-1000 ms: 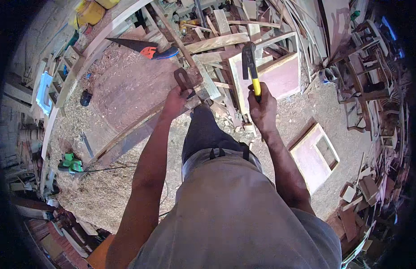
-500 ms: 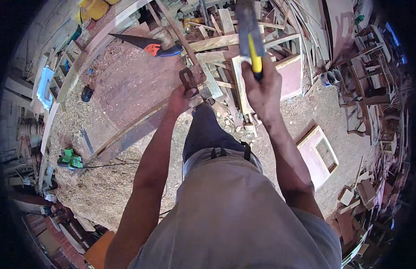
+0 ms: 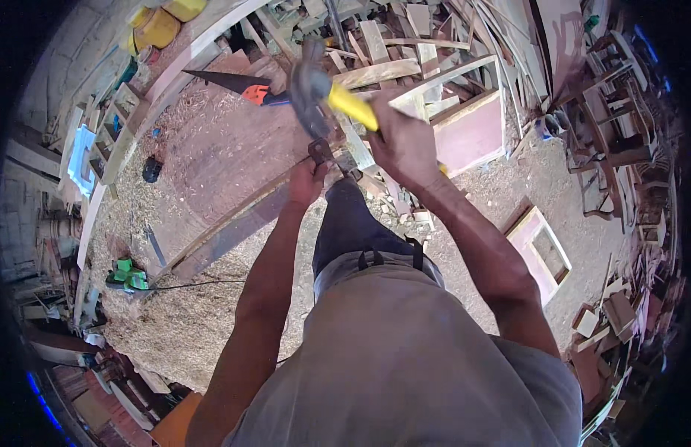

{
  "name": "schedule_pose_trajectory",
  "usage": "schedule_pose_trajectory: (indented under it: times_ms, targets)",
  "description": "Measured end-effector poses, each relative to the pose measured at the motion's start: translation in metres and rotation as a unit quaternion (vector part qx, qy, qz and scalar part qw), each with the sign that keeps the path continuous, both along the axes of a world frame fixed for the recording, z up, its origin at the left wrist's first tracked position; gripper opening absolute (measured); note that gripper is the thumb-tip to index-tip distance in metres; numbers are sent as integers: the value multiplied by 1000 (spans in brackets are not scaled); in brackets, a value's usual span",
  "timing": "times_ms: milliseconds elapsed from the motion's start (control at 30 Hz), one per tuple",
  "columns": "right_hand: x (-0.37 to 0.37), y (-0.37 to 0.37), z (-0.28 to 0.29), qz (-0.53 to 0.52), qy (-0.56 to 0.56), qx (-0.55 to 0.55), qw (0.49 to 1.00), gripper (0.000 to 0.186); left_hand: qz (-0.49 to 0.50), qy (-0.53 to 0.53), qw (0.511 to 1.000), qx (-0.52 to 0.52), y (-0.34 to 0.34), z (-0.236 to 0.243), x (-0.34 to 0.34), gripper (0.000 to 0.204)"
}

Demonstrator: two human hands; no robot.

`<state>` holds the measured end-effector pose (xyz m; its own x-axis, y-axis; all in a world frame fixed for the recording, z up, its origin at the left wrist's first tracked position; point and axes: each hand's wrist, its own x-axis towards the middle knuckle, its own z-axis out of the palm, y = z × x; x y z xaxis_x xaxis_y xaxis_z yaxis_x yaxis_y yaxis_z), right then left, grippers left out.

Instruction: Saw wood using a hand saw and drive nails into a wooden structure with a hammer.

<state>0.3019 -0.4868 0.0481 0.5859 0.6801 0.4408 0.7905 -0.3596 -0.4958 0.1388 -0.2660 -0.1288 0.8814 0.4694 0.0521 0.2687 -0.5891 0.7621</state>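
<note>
My right hand (image 3: 406,143) is closed round the yellow handle of a hammer (image 3: 351,106). The hammer's dark metal head, slightly blurred, is just above my left hand (image 3: 308,182). In the fingers of that hand is a small dark brown slotted piece (image 3: 321,151), held at the end of the wooden workbench (image 3: 233,156). Its lower part is hidden by my fingers, and I cannot tell whether the hammer head touches it. Farther back on the bench lies a handsaw (image 3: 230,79) with an orange and blue handle.
Wood offcuts (image 3: 379,45) are heaped beyond the bench. A framed panel (image 3: 472,134) leans there, and a smaller frame (image 3: 540,253) lies on the floor at right. Shavings cover the floor around a green tool (image 3: 127,276) with a cord. Chair frames (image 3: 613,141) stand far right.
The hammer has swung down and left from its raised position, toward the slotted piece. My left hand keeps its hold, and the view has shifted slightly.
</note>
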Motion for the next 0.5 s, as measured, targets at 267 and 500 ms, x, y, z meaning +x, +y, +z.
schedule_pose_trajectory:
  times_ms: [267,500]
  targets:
    - [-3,-4,-2,23,-17,-251,968,28,4,-15,995,98,0,0,4,23]
    - [-5,0,11,-3,64,161,985,30,5,7,999,33,9,-25,2,23]
